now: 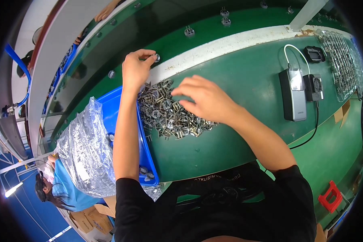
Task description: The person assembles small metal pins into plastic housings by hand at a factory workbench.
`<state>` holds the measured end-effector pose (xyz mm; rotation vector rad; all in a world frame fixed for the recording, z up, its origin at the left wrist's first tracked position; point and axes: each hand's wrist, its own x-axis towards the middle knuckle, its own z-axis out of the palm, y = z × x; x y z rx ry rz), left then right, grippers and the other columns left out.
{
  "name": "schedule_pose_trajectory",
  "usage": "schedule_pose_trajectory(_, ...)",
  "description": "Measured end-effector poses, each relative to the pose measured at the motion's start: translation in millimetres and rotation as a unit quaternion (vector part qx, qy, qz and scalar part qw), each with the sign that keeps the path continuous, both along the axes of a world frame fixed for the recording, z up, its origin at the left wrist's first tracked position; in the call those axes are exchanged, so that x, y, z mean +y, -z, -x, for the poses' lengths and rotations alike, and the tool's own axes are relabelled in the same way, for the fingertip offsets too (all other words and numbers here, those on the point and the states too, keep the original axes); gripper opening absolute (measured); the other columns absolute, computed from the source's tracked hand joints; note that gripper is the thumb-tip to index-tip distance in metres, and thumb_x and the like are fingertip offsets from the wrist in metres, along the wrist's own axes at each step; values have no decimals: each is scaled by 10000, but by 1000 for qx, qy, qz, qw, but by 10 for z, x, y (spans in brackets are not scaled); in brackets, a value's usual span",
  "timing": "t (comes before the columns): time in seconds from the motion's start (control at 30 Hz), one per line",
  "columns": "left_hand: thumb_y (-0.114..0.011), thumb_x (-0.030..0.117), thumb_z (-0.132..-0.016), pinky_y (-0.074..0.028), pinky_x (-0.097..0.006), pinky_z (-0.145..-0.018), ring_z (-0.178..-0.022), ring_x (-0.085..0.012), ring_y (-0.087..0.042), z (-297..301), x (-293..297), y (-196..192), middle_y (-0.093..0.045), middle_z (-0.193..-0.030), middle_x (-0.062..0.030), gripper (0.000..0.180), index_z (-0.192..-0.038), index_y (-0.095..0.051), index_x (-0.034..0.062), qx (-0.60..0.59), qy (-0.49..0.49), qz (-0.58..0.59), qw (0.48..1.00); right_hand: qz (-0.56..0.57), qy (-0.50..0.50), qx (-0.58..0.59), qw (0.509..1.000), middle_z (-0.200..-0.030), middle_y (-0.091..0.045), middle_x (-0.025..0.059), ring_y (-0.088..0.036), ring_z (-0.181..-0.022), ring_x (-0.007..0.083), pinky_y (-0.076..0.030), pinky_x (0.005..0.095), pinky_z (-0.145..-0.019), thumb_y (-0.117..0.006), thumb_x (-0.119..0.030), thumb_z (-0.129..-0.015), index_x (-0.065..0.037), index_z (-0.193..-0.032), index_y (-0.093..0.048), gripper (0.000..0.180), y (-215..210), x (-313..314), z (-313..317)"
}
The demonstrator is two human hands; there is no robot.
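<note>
My left hand (136,68) reaches out over the green belt, just past its white rail. Thumb and forefinger pinch a small round metal part (157,58). My right hand (203,97) hovers at the right side of a heap of pronged metal parts (165,115) on the green table. Its fingers are apart and curved, slightly blurred, with nothing visible between them. Beneath my left forearm stands a blue tray (147,149) with a few round grey pieces inside. Clear plastic sheeting (86,145) covers much of the tray.
Single parts (189,31) sit spaced along the belt behind the white rail (230,44). To the right are a grey-black device (293,94) with cables and a plastic-wrapped tray of parts (341,64). A red stool (330,197) stands on the floor. Another person (66,181) is at left.
</note>
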<state>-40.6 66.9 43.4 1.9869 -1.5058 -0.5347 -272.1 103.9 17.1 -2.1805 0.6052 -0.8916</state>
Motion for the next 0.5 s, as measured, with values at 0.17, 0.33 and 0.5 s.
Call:
schedule_pose_trajectory(0.17,-708,165,-841,-529,-329,-798,-845,-254,-715,-257,-134,160,-742,-887,-145,217,-1013,-757,43,-45,-48,-5,998,7,-22,41,999,-888,-665,39,-590,-848,257,-508,393,-763,-718,-105,-828,-74,-965,-707,141,135,19,-68)
schedule_pose_trajectory(0.33,-657,142,-822,-517,-361,-855,-947,-300,-695,-415,-90,106,-726,-993,-174,306,-1107,-726,53,-56,-58,31,996,23,-21,46,998,-888,-639,44,-608,-882,260,-525,386,-775,-681,-72,-821,-76,-953,-709,135,165,-13,-15)
schedule_pose_trajectory(0.5,-623,144,-802,-494,-430,-941,-1048,-368,-644,-1153,170,311,-690,-1101,-218,380,-1165,-688,50,-373,-90,92,919,98,-27,84,991,-857,-611,56,-623,-867,254,-533,382,-730,-681,-43,-802,-88,-1028,-698,231,-71,-16,71)
